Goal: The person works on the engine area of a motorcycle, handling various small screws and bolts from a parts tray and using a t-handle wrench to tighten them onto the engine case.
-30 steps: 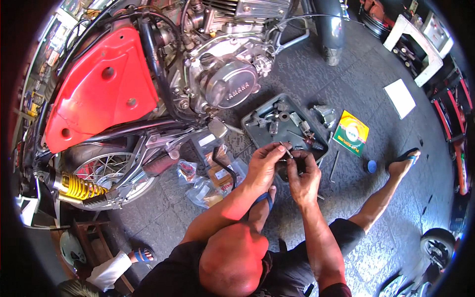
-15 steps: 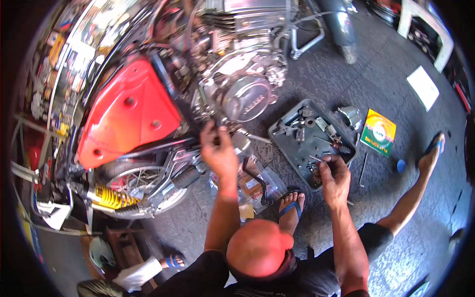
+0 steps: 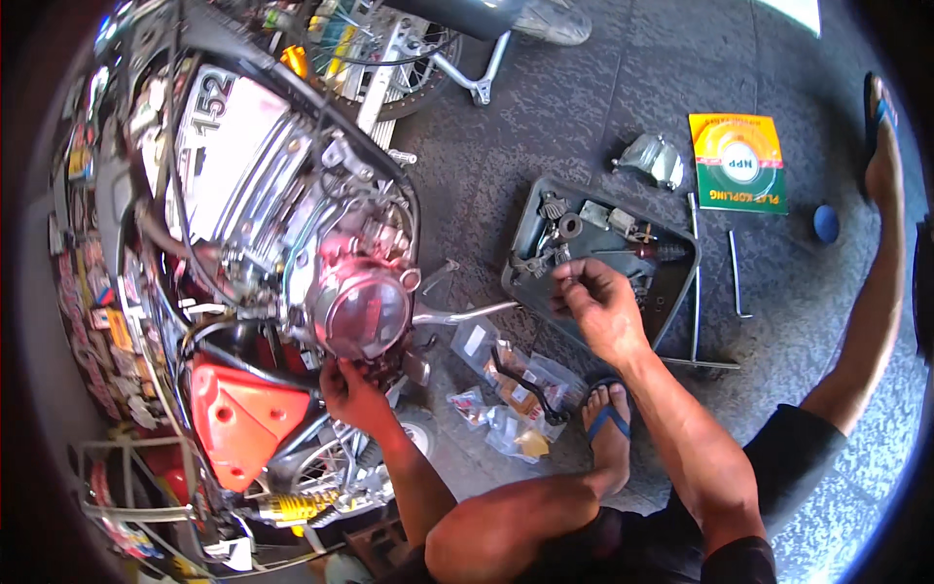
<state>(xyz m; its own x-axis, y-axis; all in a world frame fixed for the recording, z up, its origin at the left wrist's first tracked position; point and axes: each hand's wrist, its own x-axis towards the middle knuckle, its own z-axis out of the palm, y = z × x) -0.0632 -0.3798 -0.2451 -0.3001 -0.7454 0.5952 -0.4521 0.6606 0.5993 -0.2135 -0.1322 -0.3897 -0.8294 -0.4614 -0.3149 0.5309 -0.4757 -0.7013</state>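
My left hand (image 3: 352, 394) reaches to the motorcycle engine's lower edge, just under its round side cover (image 3: 360, 310), beside a red plastic panel (image 3: 243, 420). Its fingers are curled; what they touch is hidden. My right hand (image 3: 598, 307) is over the grey tray (image 3: 619, 206), thumb and fingertips pinched on a small metal piece, hard to make out. In the tray are several metal parts (image 3: 569, 227) and a dark red-handled tool (image 3: 652, 251). Bagged parts (image 3: 477, 414) and a bent black lever (image 3: 516, 380) lie on the floor between engine and right hand.
Behind the tray lie a metal housing (image 3: 647, 161), a yellow-green packet (image 3: 739, 165), a blue cap (image 3: 825, 222) and metal rods (image 3: 736, 277). My sandalled foot (image 3: 605, 433) is beside the bags. Cluttered shelving (image 3: 83, 321) lines the left; a wheel (image 3: 370, 58) stands behind the engine.
My hands were together over the tray; my left has moved left to the engine, my right stays over the tray. The view has turned, bringing the engine lower and leftward in frame.
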